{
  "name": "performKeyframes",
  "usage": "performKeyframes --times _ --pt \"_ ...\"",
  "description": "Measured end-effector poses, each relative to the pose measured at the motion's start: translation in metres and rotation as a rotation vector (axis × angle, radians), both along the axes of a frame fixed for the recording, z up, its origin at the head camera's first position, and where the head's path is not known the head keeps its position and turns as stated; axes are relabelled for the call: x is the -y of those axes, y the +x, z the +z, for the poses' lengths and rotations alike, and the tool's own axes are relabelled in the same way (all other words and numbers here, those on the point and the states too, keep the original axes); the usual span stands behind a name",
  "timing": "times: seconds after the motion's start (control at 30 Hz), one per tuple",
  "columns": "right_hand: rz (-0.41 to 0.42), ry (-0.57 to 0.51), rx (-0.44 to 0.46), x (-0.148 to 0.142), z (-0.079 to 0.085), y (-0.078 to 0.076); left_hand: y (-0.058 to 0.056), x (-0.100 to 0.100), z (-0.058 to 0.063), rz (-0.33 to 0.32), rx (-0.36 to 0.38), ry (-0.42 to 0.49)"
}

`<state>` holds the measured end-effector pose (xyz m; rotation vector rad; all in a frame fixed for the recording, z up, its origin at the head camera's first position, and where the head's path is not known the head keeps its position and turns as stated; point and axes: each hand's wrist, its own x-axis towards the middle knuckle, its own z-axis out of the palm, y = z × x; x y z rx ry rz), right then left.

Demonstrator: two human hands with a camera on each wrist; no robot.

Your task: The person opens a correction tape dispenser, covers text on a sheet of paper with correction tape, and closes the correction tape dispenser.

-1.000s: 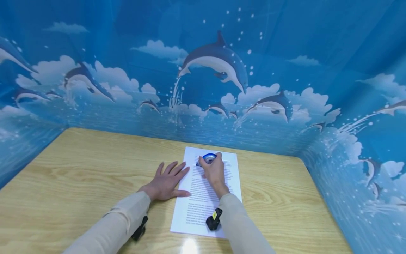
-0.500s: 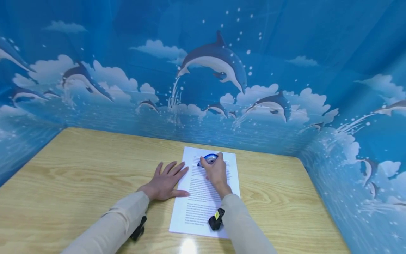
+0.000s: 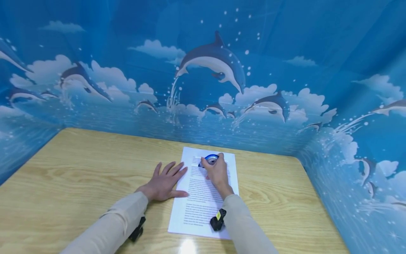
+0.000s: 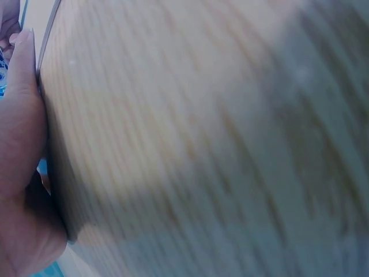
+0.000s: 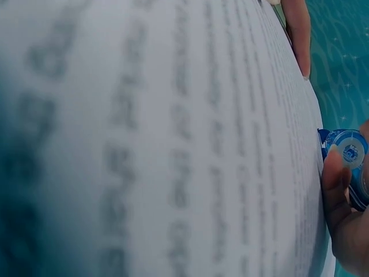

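Observation:
My right hand (image 3: 219, 173) pinches a blue correction tape dispenser (image 3: 211, 158) between thumb and fingers, its tip down on the upper text lines of a printed sheet (image 3: 198, 192). In the right wrist view the round reel of the correction tape (image 5: 349, 149) shows beside the thumb. White blank stretches break the printed lines near the tip. My left hand (image 3: 163, 184) lies flat with spread fingers, its fingertips and thumb on the paper's left edge. The left wrist view shows only part of that left hand (image 4: 20, 133) along the table.
The paper lies on a light wooden table (image 3: 95, 169), close to its back edge. A blue dolphin-print curtain (image 3: 146, 116) rises behind and at both sides. Black wrist devices sit under both sleeves, the right one (image 3: 217, 220) over the sheet.
My right hand has slid the correction tape a short way to the right along the text. The left hand stays in place on the paper. The head view has shifted slightly.

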<state>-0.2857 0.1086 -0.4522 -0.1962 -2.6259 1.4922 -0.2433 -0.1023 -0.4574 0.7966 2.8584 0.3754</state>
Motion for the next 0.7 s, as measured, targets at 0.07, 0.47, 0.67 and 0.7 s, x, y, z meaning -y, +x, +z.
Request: performKeyframes --times 0.07,0.47,0.67,0.7 --pt "0.000 0.004 -0.002 -0.001 0.000 0.000 0.000 0.000 0.000 -0.005 -0.004 0.001" --pt "-0.017 0.016 0.016 -0.009 -0.001 0.001 0.001 -0.002 0.001 -0.009 -0.002 0.005" --pt "0.003 -0.010 0.005 -0.012 -0.002 0.001 0.003 -0.001 0.006 -0.006 0.009 -0.007" --pt "0.002 -0.009 0.002 -0.013 -0.002 0.001 0.003 -0.001 0.007 -0.007 0.011 -0.005"
